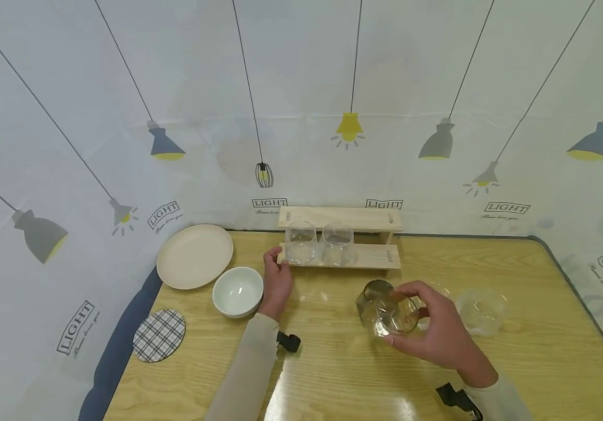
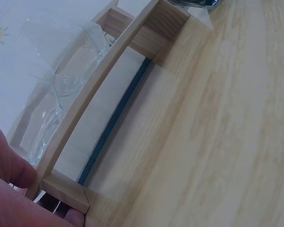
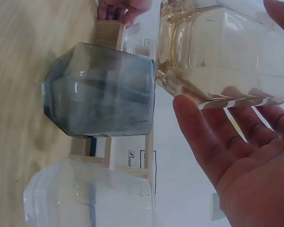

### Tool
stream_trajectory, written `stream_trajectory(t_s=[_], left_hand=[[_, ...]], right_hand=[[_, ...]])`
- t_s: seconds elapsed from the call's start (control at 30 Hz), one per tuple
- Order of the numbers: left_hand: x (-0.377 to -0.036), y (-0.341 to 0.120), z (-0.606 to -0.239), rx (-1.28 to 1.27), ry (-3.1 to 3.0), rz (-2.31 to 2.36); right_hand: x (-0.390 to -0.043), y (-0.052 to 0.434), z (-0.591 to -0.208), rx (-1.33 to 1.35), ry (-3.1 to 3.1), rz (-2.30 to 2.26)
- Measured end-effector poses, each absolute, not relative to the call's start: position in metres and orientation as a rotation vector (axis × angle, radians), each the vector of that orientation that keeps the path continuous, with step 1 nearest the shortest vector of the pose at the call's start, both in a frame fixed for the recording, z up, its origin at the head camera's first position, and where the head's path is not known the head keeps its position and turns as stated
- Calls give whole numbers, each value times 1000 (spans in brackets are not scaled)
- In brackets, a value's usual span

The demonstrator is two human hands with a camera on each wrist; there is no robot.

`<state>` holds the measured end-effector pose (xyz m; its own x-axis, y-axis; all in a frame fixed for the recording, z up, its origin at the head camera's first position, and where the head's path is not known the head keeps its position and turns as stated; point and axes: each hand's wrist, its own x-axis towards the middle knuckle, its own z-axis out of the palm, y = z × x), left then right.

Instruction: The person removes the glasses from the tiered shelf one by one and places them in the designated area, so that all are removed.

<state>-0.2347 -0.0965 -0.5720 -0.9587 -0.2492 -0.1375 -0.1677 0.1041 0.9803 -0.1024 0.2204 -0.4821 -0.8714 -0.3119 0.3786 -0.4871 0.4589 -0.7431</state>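
Observation:
My right hand [image 1: 440, 333] holds an amber-tinted glass [image 3: 217, 52] between thumb and fingers, tilted and raised off the table. Just beside it, a smoky grey glass [image 3: 102, 92] stands upright on the table; in the head view the two overlap. My left hand [image 1: 277, 286] grips the left end of a two-step wooden rack [image 1: 370, 255], as the left wrist view also shows, with fingers [image 2: 19, 172] at the lower board's end. Two clear glasses, one on the left [image 1: 301, 245] and one on the right [image 1: 338, 245], sit side by side on that lower board.
Clear glasses [image 1: 482, 313] stand to the right, partly behind my right hand. On the left are a white bowl [image 1: 238, 291], a beige plate [image 1: 194, 257] and a checked round coaster [image 1: 159, 335]. A lamp-printed sheet [image 1: 307, 88] hangs behind the wooden table [image 1: 328, 374].

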Motion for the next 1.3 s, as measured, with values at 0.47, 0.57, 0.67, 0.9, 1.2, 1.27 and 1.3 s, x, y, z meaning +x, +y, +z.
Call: stream_trajectory(t_s=[0.47, 0.57, 0.67, 0.9, 1.2, 1.27, 1.3], left_hand=[[-236, -99, -569, 435, -2281, -2046], [-235, -99, -571, 452, -2287, -2040], [-235, -98, -573, 460, -2298, -2029], [-233, -97, -575, 425, -2281, -2039], [-230, -97, -572, 409, -2275, -2058], [-231, -97, -571, 412, -2276, -2062], [-232, -97, -572, 410, -2280, -2060]], right_hand=[[-82, 222, -514, 675, -2669, 1365], [-78, 221, -523, 625, -2737, 1385], [-75, 219, -531, 623, -2760, 1415], [-74, 216, -540, 596, -2778, 1472], [-74, 218, -535, 615, -2816, 1482], [-75, 219, -534, 661, -2805, 1408], [-75, 219, -533, 687, -2796, 1356]])
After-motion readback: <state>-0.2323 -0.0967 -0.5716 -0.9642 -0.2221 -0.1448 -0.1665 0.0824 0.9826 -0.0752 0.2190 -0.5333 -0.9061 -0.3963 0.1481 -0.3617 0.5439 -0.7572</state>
